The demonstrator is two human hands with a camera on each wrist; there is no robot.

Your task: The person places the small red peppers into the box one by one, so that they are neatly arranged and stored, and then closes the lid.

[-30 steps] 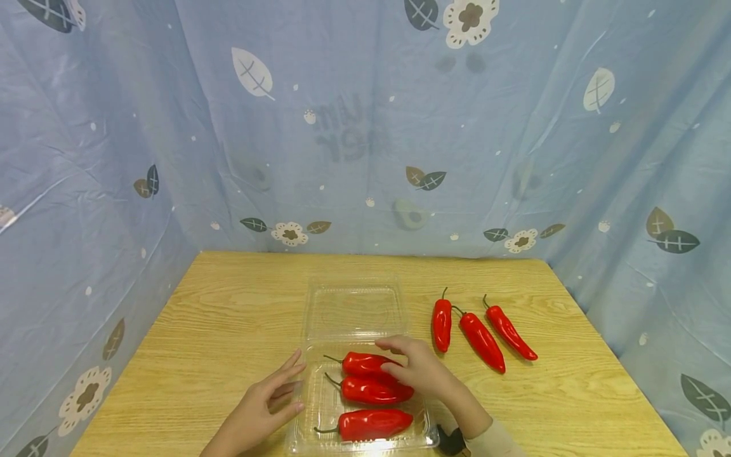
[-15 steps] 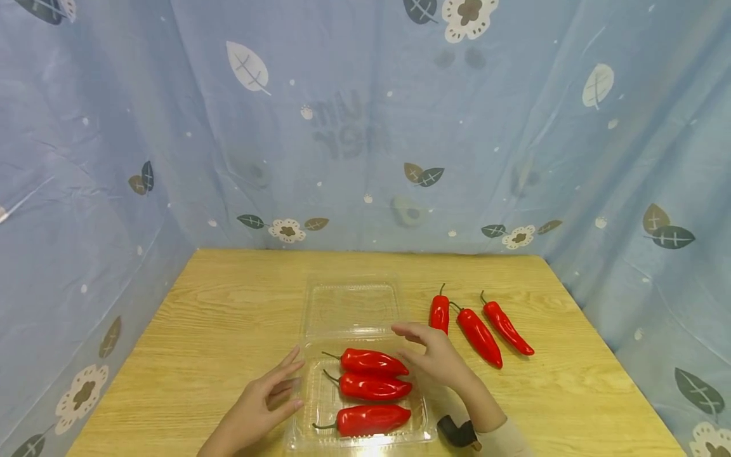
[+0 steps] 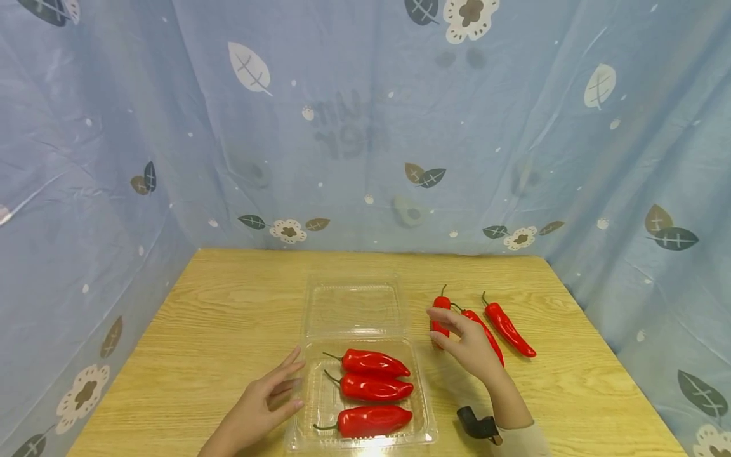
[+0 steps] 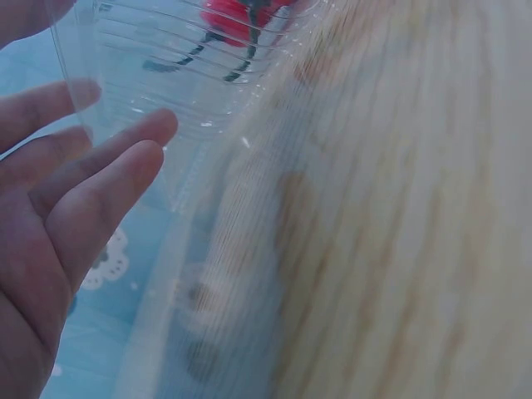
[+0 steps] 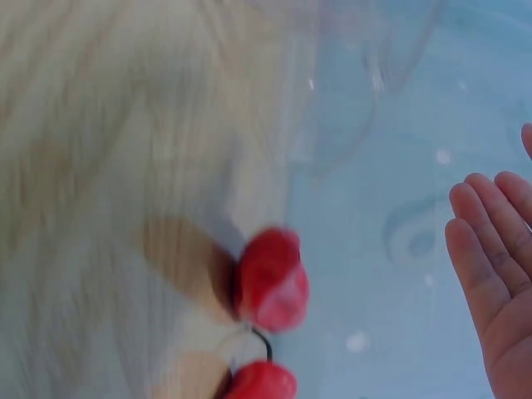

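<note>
A clear plastic clamshell box (image 3: 421, 412) lies with its lid (image 3: 355, 308) folded back, and three glossy red peppers (image 3: 374, 388) lie side by side in its base. At its left wall my left hand (image 3: 251, 409) rests with relaxed fingers; the left wrist view shows those fingers (image 4: 125, 179) right at the ribbed plastic. My right hand (image 3: 471, 352) reaches over a loose red pepper (image 3: 441, 303), its thumb and fingers spread around it and holding nothing. A second loose pepper (image 3: 488, 336) is partly hidden behind this hand. In the right wrist view a red pepper (image 5: 273, 278) stands apart from the open palm (image 5: 507, 332).
Farther right on the wooden table (image 3: 240, 304) lies another red pepper (image 3: 508, 330). A black strap-like piece (image 3: 478, 425) shows at the right wrist. Blue patterned cloth (image 3: 365, 127) hangs behind the table and along both sides.
My right hand has moved away from the peppers in the box, rightward and across to the loose peppers on the table. My left hand has stayed at the box's left side.
</note>
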